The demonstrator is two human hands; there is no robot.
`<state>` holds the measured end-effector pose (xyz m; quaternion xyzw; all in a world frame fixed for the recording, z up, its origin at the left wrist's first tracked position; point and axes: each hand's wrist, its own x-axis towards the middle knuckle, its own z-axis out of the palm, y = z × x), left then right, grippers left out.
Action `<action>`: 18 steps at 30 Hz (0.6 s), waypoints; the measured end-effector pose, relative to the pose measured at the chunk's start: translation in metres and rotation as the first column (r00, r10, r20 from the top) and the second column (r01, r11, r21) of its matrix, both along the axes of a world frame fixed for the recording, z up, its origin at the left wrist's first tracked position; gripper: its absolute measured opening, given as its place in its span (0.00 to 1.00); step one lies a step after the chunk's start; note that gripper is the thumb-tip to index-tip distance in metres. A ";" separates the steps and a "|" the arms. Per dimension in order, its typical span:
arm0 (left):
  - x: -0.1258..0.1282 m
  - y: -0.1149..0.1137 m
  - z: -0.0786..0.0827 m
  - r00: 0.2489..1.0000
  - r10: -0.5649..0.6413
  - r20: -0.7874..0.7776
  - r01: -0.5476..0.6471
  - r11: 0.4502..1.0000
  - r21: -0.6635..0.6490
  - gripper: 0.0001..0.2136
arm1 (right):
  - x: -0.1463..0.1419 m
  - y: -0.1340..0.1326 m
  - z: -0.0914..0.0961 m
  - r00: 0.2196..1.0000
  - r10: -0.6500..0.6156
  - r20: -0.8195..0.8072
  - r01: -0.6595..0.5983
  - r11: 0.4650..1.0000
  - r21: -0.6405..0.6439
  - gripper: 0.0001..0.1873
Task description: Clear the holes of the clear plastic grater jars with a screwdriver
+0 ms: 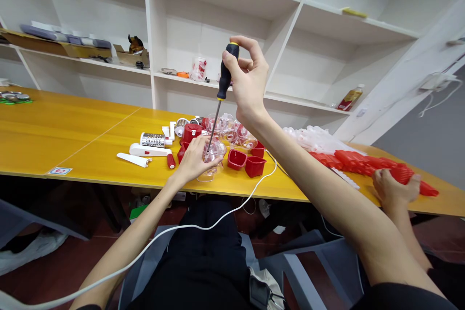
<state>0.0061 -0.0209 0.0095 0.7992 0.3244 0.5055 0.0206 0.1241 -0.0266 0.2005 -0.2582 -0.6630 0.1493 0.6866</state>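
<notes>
My right hand (247,80) grips the black handle of a screwdriver (222,88) held upright, its shaft pointing down into a clear plastic part (214,155). My left hand (195,159) wraps round that clear part on the yellow table (72,131) and holds it steady. Around it lie several clear plastic cups (232,128), red square pieces (247,162), a red round piece (191,131), a metal grater drum (152,140) and white handle parts (140,152).
Another person's hand (394,189) rests on the table's right edge beside stacked red parts (363,161) and white parts (312,138). A white cable (218,215) runs from the table over my lap. White shelves (218,24) stand behind the table.
</notes>
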 end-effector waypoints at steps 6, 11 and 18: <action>-0.001 0.001 -0.001 1.000 -0.013 -0.011 0.013 1.000 -0.003 0.22 | -0.003 0.002 0.000 1.000 0.022 0.000 -0.022 1.000 0.007 0.15; -0.001 0.000 0.000 1.000 -0.012 -0.004 0.012 1.000 -0.010 0.23 | -0.002 -0.002 0.000 0.999 -0.023 0.035 0.021 0.998 0.059 0.22; -0.001 0.001 -0.001 1.000 -0.012 -0.008 0.012 1.000 -0.015 0.22 | 0.001 0.011 -0.001 1.000 0.025 0.000 -0.025 0.999 0.042 0.23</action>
